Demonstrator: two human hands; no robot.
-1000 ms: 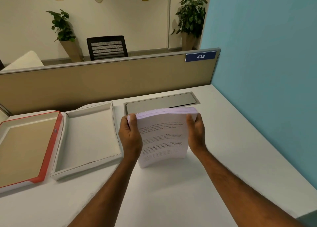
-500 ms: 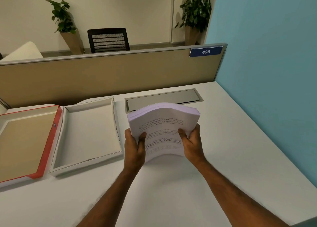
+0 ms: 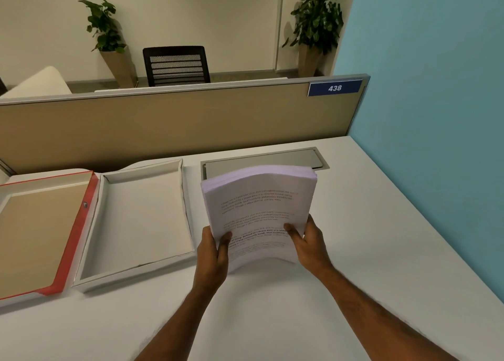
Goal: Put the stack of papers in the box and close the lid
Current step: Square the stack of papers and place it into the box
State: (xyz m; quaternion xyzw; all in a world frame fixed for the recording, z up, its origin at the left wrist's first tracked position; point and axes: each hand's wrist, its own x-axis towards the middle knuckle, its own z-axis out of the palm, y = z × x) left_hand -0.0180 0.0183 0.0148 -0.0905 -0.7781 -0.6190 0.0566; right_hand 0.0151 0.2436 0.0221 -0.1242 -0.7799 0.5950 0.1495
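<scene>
Stack of papers [image 3: 259,197], gripped by left hand [image 3: 212,254], right hand [image 3: 311,244]

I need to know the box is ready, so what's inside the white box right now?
Nothing shows inside the white box: only its bare pale floor and walls. The stack of papers is held above the desk by the left hand and right hand. None of the interior is covered.

Soft, even indoor light, rather dim and warm, with faint shadows on the desk [image 3: 381,251] under the papers [image 3: 259,202] and forearms. Wide-angle bending curves the partition [image 3: 163,126] toward the frame's left edge. Print on the papers is too soft to read.
</scene>
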